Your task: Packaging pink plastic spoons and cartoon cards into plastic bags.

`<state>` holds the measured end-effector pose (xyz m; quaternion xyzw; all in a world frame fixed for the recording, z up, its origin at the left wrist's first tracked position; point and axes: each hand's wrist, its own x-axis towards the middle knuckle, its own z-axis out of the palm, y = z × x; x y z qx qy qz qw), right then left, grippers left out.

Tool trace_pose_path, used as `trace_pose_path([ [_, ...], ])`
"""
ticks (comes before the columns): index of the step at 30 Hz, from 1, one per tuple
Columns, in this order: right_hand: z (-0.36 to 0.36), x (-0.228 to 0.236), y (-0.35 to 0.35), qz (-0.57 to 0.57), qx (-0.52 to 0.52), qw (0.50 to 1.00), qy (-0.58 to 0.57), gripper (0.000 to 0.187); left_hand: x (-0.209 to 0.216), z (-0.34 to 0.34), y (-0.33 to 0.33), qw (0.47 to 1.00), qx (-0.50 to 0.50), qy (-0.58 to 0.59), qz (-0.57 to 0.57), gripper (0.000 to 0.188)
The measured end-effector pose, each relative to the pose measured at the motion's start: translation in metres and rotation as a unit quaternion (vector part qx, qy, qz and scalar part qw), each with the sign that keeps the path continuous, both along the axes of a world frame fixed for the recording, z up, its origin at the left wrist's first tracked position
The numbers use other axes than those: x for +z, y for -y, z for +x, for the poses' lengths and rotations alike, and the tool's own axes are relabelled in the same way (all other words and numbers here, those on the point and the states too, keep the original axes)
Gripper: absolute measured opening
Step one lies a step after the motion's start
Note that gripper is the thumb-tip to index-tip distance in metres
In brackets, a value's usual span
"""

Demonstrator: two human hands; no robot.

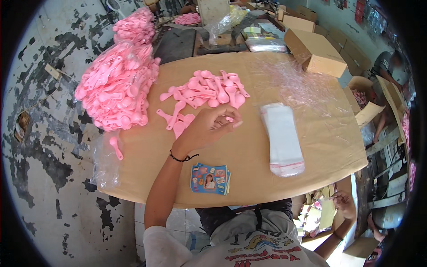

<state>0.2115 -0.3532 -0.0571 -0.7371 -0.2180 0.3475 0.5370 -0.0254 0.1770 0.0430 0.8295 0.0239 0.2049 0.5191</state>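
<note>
My left hand [209, 128] reaches over the cardboard-covered table [249, 178], with a black cord bracelet on the wrist. Its fingers and thumb curl together on a pink plastic spoon [229, 119] at the near edge of a loose spread of pink spoons [209, 89]. A few more spoons [178, 119] lie just left of the hand. My right hand [342, 200] hangs below the table's right edge, beside yellowish cards [327, 213] in a box. Its grip is too small to make out.
A big clear bag heaped with pink spoons [118, 86] sits at the table's left edge. A stack of clear sleeves [282, 138] lies on the right, colourful printed cards [210, 179] near the front edge, and crumpled clear film [298, 82] and cardboard boxes [316, 53] behind. Another person [391, 66] sits at far right.
</note>
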Motion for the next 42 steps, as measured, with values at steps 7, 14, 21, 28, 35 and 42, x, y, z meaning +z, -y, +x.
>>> trace_pose_path([
  [7, 0.032, -0.15, 0.144, -0.059, -0.442, 0.872, 0.201, 0.031, -0.002, 0.01, 0.018, 0.976, -0.061, -0.051, 0.202, 0.035],
  [14, -0.04, 0.077, -0.187, 0.114, -0.047, 0.938, 0.323, 0.024, -0.013, 0.024, 0.071, 0.953, -0.129, -0.04, 0.272, 0.048],
  [21, -0.038, 0.095, -0.265, -0.017, 0.101, 0.913, 0.395, 0.022, -0.024, 0.026, 0.077, 0.933, -0.127, -0.018, 0.337, 0.049],
  [28, -0.038, 0.099, -0.271, 0.057, 0.087, 0.92, 0.378, 0.012, -0.014, 0.019, 0.071, 0.919, -0.048, 0.023, 0.39, 0.051],
  [35, -0.069, 0.139, -0.328, 0.183, 0.15, 0.909, 0.342, 0.009, 0.013, 0.009, 0.061, 0.99, -0.088, -0.112, 0.004, 0.052],
  [42, -0.09, 0.152, -0.396, 0.236, 0.2, 0.888, 0.339, 0.02, 0.023, -0.002, 0.012, 0.932, 0.054, 0.134, -0.333, 0.053],
])
